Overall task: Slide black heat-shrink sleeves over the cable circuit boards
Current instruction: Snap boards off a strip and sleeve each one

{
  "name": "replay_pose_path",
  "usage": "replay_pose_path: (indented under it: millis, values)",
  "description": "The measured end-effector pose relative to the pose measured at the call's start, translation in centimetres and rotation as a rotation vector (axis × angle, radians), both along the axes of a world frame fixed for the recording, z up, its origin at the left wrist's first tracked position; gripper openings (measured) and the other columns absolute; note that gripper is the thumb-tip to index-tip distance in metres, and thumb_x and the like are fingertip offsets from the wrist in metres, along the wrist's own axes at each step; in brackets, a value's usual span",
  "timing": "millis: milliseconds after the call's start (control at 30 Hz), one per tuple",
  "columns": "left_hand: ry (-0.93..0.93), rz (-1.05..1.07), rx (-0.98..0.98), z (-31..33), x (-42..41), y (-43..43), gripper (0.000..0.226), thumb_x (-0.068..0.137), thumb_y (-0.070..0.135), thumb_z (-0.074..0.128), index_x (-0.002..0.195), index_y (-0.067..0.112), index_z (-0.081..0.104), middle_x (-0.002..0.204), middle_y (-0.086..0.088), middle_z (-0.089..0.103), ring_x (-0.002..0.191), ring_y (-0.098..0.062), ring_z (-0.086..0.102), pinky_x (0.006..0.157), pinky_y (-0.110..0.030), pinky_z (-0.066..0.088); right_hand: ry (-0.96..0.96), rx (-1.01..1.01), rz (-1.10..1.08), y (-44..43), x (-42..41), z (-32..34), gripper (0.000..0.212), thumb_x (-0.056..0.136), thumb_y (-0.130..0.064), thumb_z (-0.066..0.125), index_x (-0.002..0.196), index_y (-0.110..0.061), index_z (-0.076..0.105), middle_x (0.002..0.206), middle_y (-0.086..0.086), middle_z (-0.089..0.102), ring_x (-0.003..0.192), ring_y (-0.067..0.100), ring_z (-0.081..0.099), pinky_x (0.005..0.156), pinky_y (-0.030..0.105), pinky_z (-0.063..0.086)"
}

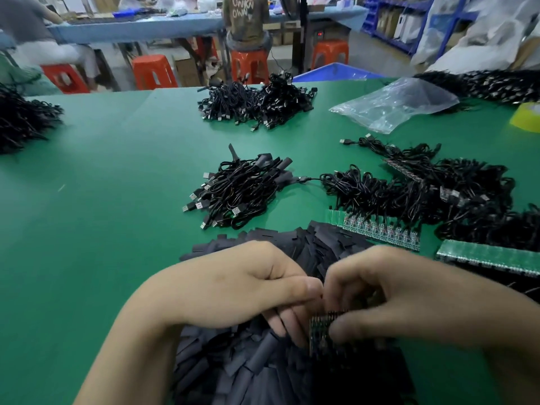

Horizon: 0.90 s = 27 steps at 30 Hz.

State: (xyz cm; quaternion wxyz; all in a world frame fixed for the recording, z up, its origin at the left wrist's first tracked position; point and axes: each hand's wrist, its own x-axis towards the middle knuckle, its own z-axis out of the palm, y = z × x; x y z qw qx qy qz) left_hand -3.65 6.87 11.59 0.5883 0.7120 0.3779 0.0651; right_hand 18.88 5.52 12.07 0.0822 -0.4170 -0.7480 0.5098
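Observation:
A heap of flat black heat-shrink sleeves (315,241) lies on the green table in front of me and runs under both hands. My left hand (233,287) has its fingers curled and its thumb pressed against my right fingertips; what it pinches is hidden. My right hand (403,293) grips a small panel of green circuit boards (320,328), blurred, just above the sleeves. A row of green boards with cables attached (380,229) lies beyond my right hand. A pile of sleeved cables with USB plugs (239,188) sits further out at the centre.
More cable piles lie at the far centre (257,103), left edge (23,121) and right (438,188). A clear plastic bag (397,103) and a yellow tape roll (527,115) are at the right. A green board strip (491,257) lies at my right. People sit at a bench behind.

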Motion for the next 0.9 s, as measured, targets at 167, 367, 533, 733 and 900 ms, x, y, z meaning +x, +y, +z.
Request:
replay_pose_path:
  millis: [167, 367, 533, 733, 900]
  values:
    - [-0.08, 0.027, 0.027, 0.4, 0.0, 0.0, 0.015, 0.096, 0.017, 0.067, 0.086, 0.011, 0.076, 0.08, -0.011, 0.078, 0.073, -0.012, 0.073, 0.072, -0.02, 0.057, 0.148, -0.1, -0.15, 0.1, 0.4, 0.2, 0.008, 0.081, -0.02, 0.082, 0.082, -0.015, 0.075, 0.077, 0.012, 0.075, 0.059, 0.02, 0.068, 0.057, 0.025, 0.057]
    - [-0.149, 0.169, 0.066, -0.2, 0.3, 0.5, 0.009, 0.08, 0.022, 0.079, 0.079, 0.012, 0.078, 0.072, -0.014, 0.076, 0.062, -0.01, 0.069, 0.064, -0.018, 0.054, 0.138, 0.028, -0.265, 0.4, 0.4, -0.3, 0.013, 0.08, -0.028, 0.082, 0.081, -0.016, 0.078, 0.075, 0.012, 0.074, 0.064, 0.02, 0.067, 0.056, 0.024, 0.052]
    - [-0.226, 0.259, 0.092, -0.5, 0.4, 0.8, 0.01, 0.077, 0.025, 0.079, 0.077, 0.015, 0.077, 0.071, -0.014, 0.076, 0.062, -0.012, 0.07, 0.063, -0.018, 0.054, 0.216, 0.13, -0.3, 0.4, 0.2, -0.4, 0.009, 0.084, -0.026, 0.08, 0.081, -0.018, 0.078, 0.068, -0.006, 0.072, 0.059, -0.001, 0.062, 0.057, 0.009, 0.043]
    - [-0.337, 0.289, 0.089, -0.7, 0.9, 0.8, 0.007, 0.08, 0.015, 0.075, 0.073, 0.015, 0.077, 0.063, -0.012, 0.073, 0.056, -0.012, 0.069, 0.062, -0.017, 0.053, 0.324, 0.116, -0.296, 0.3, 0.2, -0.1, 0.006, 0.084, -0.018, 0.078, 0.082, -0.013, 0.077, 0.071, 0.0, 0.072, 0.064, 0.003, 0.063, 0.059, 0.012, 0.046]
    - [-0.403, 0.271, 0.07, -0.6, 0.8, 0.7, 0.013, 0.081, 0.012, 0.072, 0.071, 0.018, 0.075, 0.059, -0.009, 0.07, 0.052, -0.012, 0.066, 0.06, -0.018, 0.051, 0.414, 0.05, -0.281, 0.1, 0.2, 0.0, 0.009, 0.077, -0.022, 0.077, 0.079, -0.013, 0.077, 0.07, 0.0, 0.072, 0.063, 0.005, 0.064, 0.058, 0.014, 0.047]
